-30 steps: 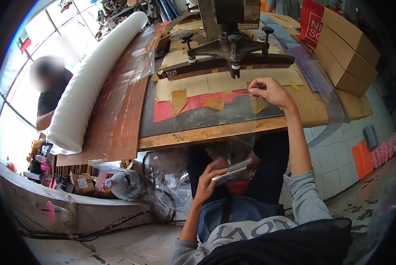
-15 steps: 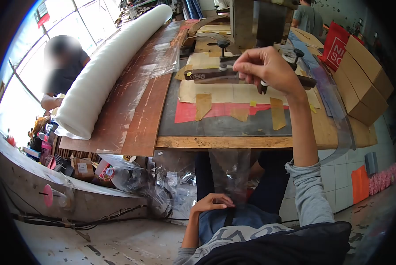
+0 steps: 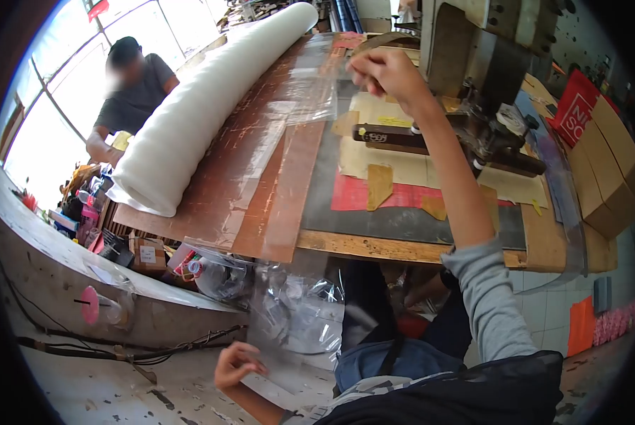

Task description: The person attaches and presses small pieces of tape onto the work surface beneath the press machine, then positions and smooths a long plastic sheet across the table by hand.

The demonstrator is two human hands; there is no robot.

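My right hand (image 3: 388, 74) is raised over the far left part of the work table (image 3: 367, 246), its fingers pinched on the top of a clear plastic sheet (image 3: 278, 244). The see-through sheet hangs down across the table edge toward my left hand (image 3: 239, 365). That hand is low at the left, fingers curled on the sheet's lower end. Behind my right forearm a dark press bar (image 3: 392, 139) lies above cream boards (image 3: 363, 157) and a red strip (image 3: 349, 193) with tan tape pieces.
A white foam roll (image 3: 211, 106) lies along the table's left side on a brown sheet (image 3: 261, 152). Beyond it a person (image 3: 137, 92) works. Cardboard boxes (image 3: 597, 170) stand at the right. Cables and a clear bag (image 3: 222, 276) are at the lower left.
My right hand has moved left and up across the table, and my left hand has swung from my lap out to the lower left. The view has turned left.
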